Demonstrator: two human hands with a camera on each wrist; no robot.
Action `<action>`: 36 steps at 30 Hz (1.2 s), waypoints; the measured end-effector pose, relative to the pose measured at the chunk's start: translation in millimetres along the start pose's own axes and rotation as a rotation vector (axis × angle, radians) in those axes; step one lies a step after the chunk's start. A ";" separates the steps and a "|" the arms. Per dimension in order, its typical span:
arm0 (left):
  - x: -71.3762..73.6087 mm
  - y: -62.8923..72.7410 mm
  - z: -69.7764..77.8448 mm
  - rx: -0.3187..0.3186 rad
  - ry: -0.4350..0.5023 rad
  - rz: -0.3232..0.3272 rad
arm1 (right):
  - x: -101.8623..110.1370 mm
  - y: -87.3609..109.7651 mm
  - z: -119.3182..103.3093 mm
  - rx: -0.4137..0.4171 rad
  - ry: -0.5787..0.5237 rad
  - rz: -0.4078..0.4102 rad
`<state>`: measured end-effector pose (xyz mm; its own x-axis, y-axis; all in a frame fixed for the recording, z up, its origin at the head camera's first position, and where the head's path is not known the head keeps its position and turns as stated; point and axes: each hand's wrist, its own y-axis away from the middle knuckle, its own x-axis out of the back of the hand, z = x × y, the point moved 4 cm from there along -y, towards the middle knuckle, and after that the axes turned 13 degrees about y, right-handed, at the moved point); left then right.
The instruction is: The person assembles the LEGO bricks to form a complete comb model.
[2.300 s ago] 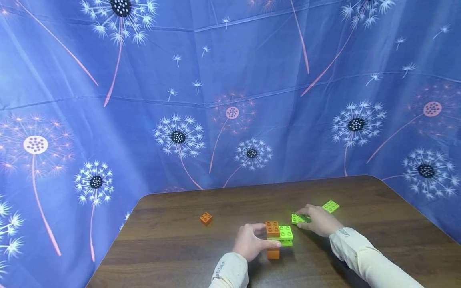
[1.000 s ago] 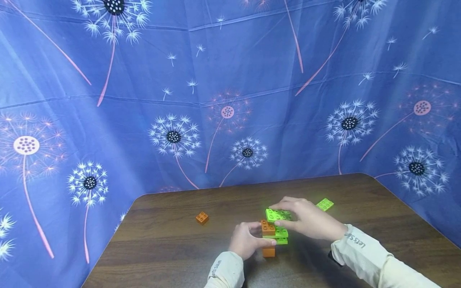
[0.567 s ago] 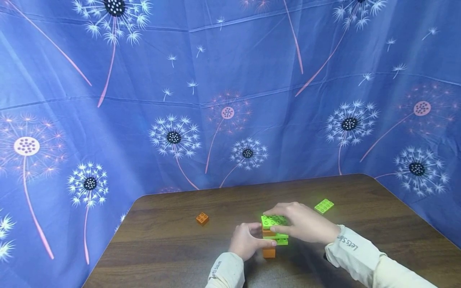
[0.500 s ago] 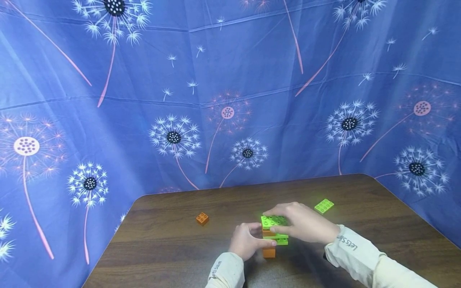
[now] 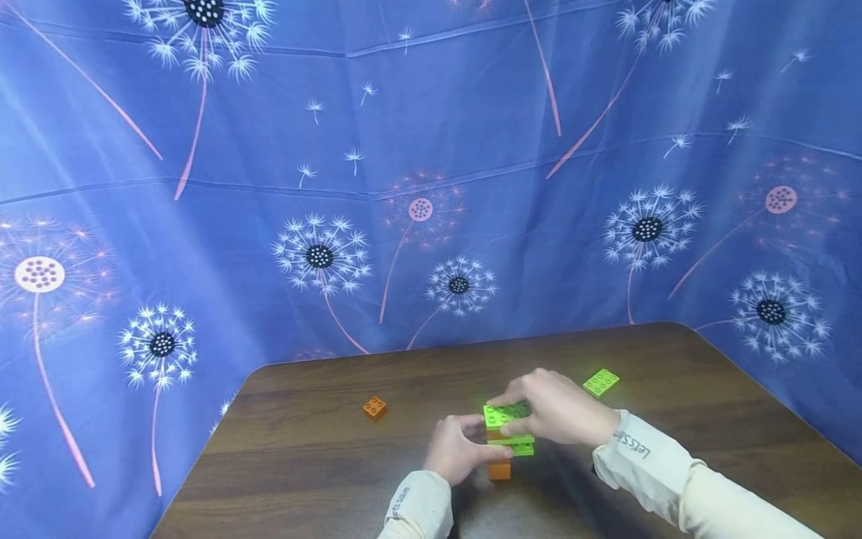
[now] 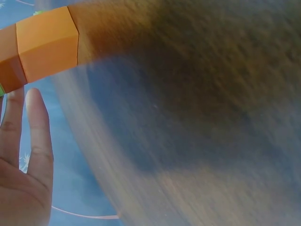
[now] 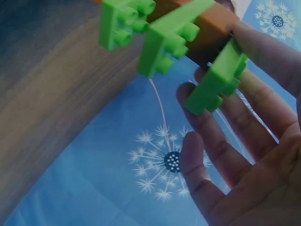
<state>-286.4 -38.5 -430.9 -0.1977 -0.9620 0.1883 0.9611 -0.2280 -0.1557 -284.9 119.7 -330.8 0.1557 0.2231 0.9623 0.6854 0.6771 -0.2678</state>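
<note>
A small tower of orange and green studded toy building bricks stands on the table near the front. Its lowest orange brick [image 5: 500, 470] shows below my left hand [image 5: 454, 453], which grips the tower from the left between thumb and fingers. On top lies a flat green brick [image 5: 497, 416], overlapping the orange brick under it. My right hand [image 5: 562, 404] pinches this top brick from the right, covering part of its studs. Two lower green bricks [image 7: 167, 37] jut out sideways in the right wrist view. Orange bricks [image 6: 49, 44] fill the upper left of the left wrist view.
A loose orange brick [image 5: 375, 408] lies to the left on the dark wooden table [image 5: 303, 464]. Another flat green brick [image 5: 601, 382] rests beyond my right hand. Behind the table's far edge hangs a blue dandelion-print curtain [image 5: 377, 262].
My right hand has carried a green brick from the table leftward onto the tower's top orange brick. It still pinches it there. My left hand has kept its hold on the tower.
</note>
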 end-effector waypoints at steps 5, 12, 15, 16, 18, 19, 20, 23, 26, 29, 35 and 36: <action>5.7 0.0 3.3 -0.014 -0.020 0.011 | 3.0 -9.5 -2.6 -0.021 0.015 -0.030; 13.2 -0.8 2.1 -0.017 -0.039 0.017 | 0.1 -11.0 -9.4 -0.067 0.000 -0.006; 14.3 0.3 -1.4 -0.008 -0.050 0.023 | -4.0 -9.5 -10.8 -0.083 0.001 -0.003; 14.5 1.0 -2.6 -0.003 -0.054 0.025 | -6.3 -8.9 -10.5 -0.085 -0.006 0.001; 14.1 1.9 -4.2 -0.002 -0.067 0.026 | -11.9 -6.7 -8.6 -0.097 -0.025 0.014; 13.6 2.0 -4.9 -0.003 -0.074 0.024 | -15.2 -5.0 -7.0 -0.103 -0.035 0.023; 13.0 2.0 -5.3 -0.005 -0.079 0.021 | -18.5 -3.2 -4.9 -0.103 -0.054 0.041; 10.0 1.4 -6.1 -0.015 -0.109 0.016 | -28.0 3.5 2.5 -0.109 -0.174 0.082; 5.7 0.7 -6.5 -0.031 -0.119 0.010 | -33.2 10.1 8.5 -0.106 -0.293 0.113; 2.5 0.7 -5.6 -0.039 -0.111 0.007 | -34.9 14.2 11.8 -0.117 -0.341 0.125; -0.3 0.7 -3.4 -0.047 -0.077 0.007 | -36.7 15.8 16.9 -0.170 -0.342 0.113; -0.9 0.8 -3.3 -0.046 -0.075 0.006 | -37.3 16.0 17.8 -0.176 -0.345 0.110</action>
<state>-286.1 -38.3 -434.3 -0.1751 -0.9500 0.2586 0.9520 -0.2304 -0.2014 -292.5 134.7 -371.8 0.0076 0.5303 0.8478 0.7942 0.5120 -0.3274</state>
